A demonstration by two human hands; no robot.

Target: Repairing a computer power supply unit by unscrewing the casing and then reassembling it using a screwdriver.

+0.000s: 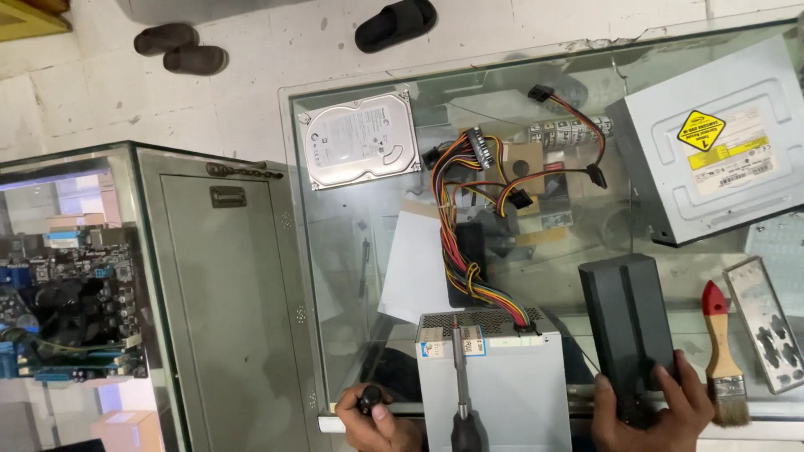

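My left hand (373,414) is closed around a small black knob-like part (368,400) at the glass counter (335,251) edge. Screwdriver (462,377) lies on the grey power supply (494,377), kept within reach, cables fanned away. My right hand (662,410) grips the black box (628,326), fingers wrapped, steadying it beside the brush (722,360).

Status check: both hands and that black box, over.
Left hand pinching small black knob-like piece. Right hand gripping tall black plastic box. Grey metal power supply, screwdriver on top, between hands.
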